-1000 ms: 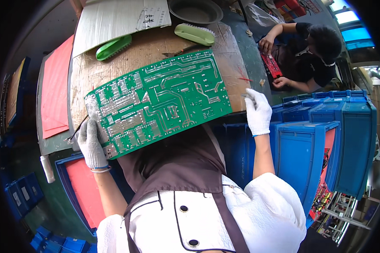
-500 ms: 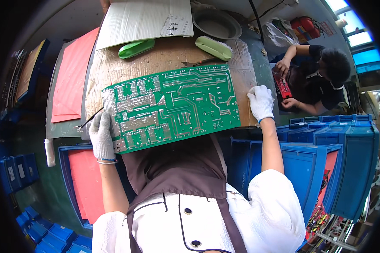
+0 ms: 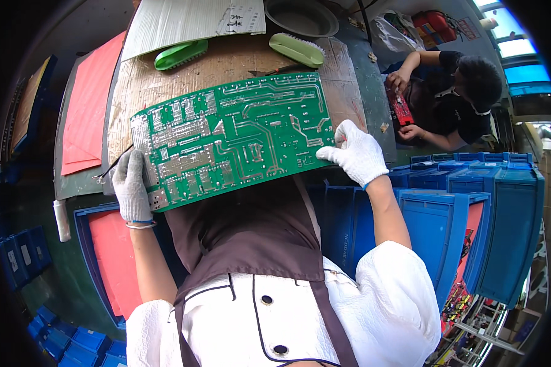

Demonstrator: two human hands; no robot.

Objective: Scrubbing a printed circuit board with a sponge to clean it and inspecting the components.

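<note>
A large green circuit board (image 3: 245, 140) with silvery solder traces lies slightly tilted over the near edge of the cardboard-covered bench. My left hand (image 3: 131, 186), in a white knit glove, grips its left edge near the lower corner; the thumb is hidden. At the board's lower right corner is my right hand (image 3: 354, 154), also gloved, with its thumb over the board's face and the fingers curled at the edge. Beyond the board lie two green-backed scrub brushes, one on the left (image 3: 181, 55) and one on the right (image 3: 296, 50). Pliers (image 3: 281, 70) rest just behind the board.
Red sheets (image 3: 92, 104) lie at the left. A white corrugated panel (image 3: 193, 27) and a grey basin (image 3: 303, 17) stand at the back. Blue crates (image 3: 431, 238) stack at the right, and another crate holds a red sheet (image 3: 113, 257). A co-worker (image 3: 453, 104) handles a red board.
My right hand has come left from the bench edge onto the board's right corner, closing on it. The left hand stays at the left edge. The whole view has shifted slightly.
</note>
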